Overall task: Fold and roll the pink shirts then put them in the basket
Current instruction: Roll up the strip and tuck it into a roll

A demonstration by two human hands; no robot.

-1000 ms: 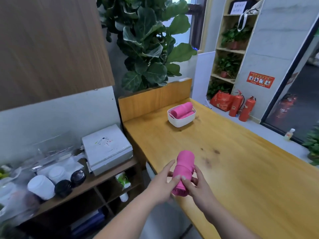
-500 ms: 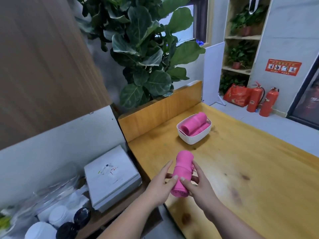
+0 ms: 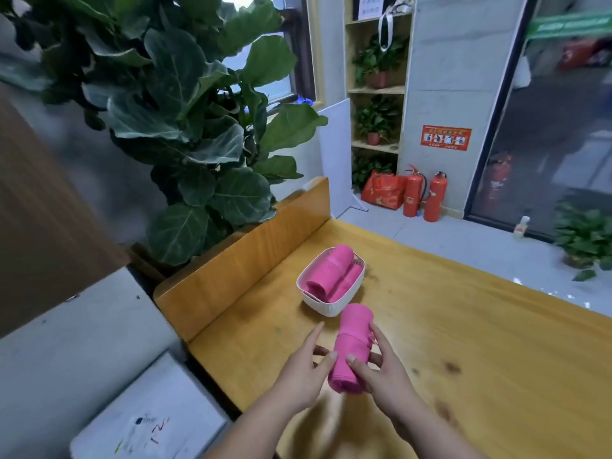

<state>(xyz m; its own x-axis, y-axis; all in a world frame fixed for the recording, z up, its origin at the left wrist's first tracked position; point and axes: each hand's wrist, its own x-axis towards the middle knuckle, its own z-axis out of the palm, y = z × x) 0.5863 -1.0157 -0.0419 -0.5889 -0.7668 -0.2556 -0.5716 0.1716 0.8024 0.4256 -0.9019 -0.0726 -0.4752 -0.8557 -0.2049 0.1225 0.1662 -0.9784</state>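
Pink shirt rolls, two in white basket, third roll nearby.

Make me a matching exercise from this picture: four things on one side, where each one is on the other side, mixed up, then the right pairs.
Things
1. rolled shirt
2. basket
3. fire extinguishers
4. white box

Places
A. on the floor by the shelf
B. held between the left hand and right hand
C. on the table, with pink rolls inside
D. left of the table, lower down

Pairs: 1-B, 2-C, 3-A, 4-D
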